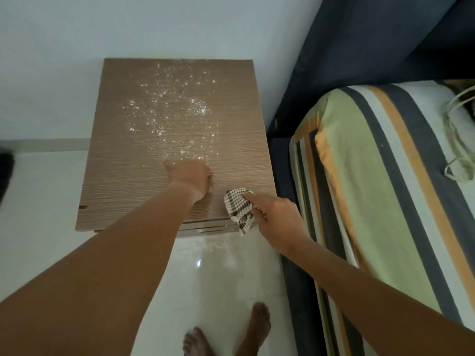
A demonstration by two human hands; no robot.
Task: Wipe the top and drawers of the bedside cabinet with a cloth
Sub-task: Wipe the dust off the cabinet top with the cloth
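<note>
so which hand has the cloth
The right hand, at the front right corner of the cabinet top, holds the checked cloth. The left hand rests bare and closed on the wood.

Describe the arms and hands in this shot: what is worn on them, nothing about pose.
Both forearms are bare, with no sleeves in view. The left hand and right hand wear no gloves; no watch, ring or bracelet is visible.

right hand (279, 217) gripping cloth (240, 209), cabinet top (144, 150)
</note>
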